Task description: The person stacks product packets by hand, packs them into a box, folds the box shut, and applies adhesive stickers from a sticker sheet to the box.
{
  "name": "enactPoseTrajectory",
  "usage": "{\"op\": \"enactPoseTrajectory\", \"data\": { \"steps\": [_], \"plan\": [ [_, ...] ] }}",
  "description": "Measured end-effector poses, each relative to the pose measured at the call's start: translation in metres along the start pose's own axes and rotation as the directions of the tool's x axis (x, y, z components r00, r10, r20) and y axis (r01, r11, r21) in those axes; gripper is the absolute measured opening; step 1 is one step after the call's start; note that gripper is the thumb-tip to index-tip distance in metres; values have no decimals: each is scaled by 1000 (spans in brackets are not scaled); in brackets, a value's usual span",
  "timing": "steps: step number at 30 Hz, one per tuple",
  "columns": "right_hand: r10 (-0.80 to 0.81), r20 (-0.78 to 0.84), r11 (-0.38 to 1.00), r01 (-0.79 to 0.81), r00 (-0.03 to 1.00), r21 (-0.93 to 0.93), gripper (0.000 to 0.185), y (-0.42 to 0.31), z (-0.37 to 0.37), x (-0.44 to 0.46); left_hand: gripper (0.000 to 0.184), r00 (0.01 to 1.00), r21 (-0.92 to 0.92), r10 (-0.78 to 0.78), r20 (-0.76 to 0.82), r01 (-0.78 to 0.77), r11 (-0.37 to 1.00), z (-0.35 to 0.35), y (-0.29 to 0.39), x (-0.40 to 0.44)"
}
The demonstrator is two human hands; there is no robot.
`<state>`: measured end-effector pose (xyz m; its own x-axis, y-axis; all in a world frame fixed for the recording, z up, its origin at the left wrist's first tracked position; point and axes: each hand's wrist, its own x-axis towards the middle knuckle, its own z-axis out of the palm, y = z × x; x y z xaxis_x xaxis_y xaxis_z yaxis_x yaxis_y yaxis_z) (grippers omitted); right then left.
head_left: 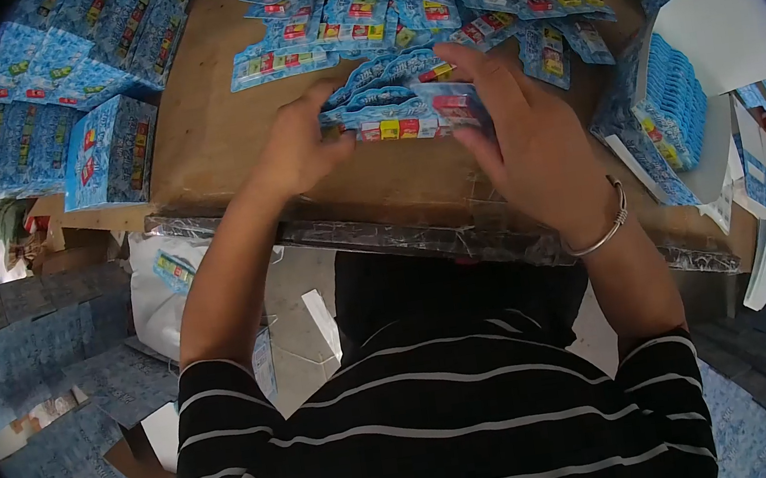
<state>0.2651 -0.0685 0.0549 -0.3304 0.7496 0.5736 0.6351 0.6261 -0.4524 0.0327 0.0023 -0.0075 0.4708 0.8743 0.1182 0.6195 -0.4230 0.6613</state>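
A small bunch of blue printed packets [384,96], with red and yellow labels along the near edge, stands on the brown table between my hands. My left hand [301,143] holds the bunch at its left end, thumb in front and fingers behind. On the right side my right hand [517,120], with a bracelet at the wrist, has its thumb and fingers around the packets' right end. A large spread pile of similar packets [364,19] lies just beyond the bunch.
Blue printed boxes [110,151] are stacked at the left of the table [198,157]. To the right, an open white-lined box [712,31] holds a row of packets [675,104]. Plastic-wrapped table edge [382,229] runs before my body. More printed cartons [44,380] lie below left.
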Motion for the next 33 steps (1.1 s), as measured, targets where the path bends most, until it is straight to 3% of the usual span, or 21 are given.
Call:
{"op": "enactPoseTrajectory", "data": {
  "steps": [2,6,8,10,12,13,14,15,16,18,19,20,21,23,24,26,31,33],
  "plan": [
    [33,71,975,-17,997,-223,65,-4,-5,-3,53,1000,-31,-11,3,11,999,0,3,-2],
    [206,36,968,-198,978,-155,69,-10,-5,-6,56,998,-117,-66,14,67,991,-5,21,-5],
    [327,89,945,-326,941,-26,60,-5,-6,-5,59,999,-138,-38,11,39,990,-1,15,-6],
    [278,145,960,-269,950,-78,51,2,-3,-9,62,1000,-157,-16,6,16,987,3,9,-8],
    [234,200,969,-212,951,-128,42,9,4,-13,67,993,-215,113,24,-105,971,3,5,-9],
    [126,164,979,-95,978,-182,32,13,7,-13,67,993,-215,113,24,-105,971,-1,9,-10],
    [11,134,971,22,991,-239,23,17,11,-13,69,987,-219,23,160,12,976,-9,18,-10],
    [8,134,971,24,991,-238,23,20,17,-13,71,954,-207,-67,293,132,969,-14,22,-11],
    [23,87,975,-3,996,-224,20,24,24,-14,71,954,-206,-70,292,134,969,-12,19,-12],
    [33,38,978,-25,999,-206,19,27,33,-18,75,950,-70,304,72,-300,951,-4,11,-13],
    [49,37,976,-40,998,-213,33,29,35,-19,75,950,-67,304,71,-299,952,0,12,-13],
    [66,37,974,-57,997,-221,48,30,36,-20,76,980,-102,182,86,-173,980,4,15,-12],
    [67,36,974,-57,997,-221,48,33,35,-19,78,993,-136,58,106,-43,990,7,17,-12],
    [206,-62,975,-210,977,-69,88,47,29,-14,78,992,-97,46,116,-35,995,4,21,-12],
    [208,-59,975,-212,976,-71,88,57,26,-14,77,992,-57,33,126,-26,998,3,22,-12],
    [309,337,951,-297,889,-86,115,71,19,-14,77,986,-53,43,162,-34,998,2,23,-13],
    [419,297,896,-443,858,15,115,65,26,-17,78,986,-24,99,134,-96,995,-2,14,-8],
    [443,282,883,-468,851,24,115,70,35,-24,81,997,-149,67,-36,-71,986,-5,10,-4]
  ]
}}
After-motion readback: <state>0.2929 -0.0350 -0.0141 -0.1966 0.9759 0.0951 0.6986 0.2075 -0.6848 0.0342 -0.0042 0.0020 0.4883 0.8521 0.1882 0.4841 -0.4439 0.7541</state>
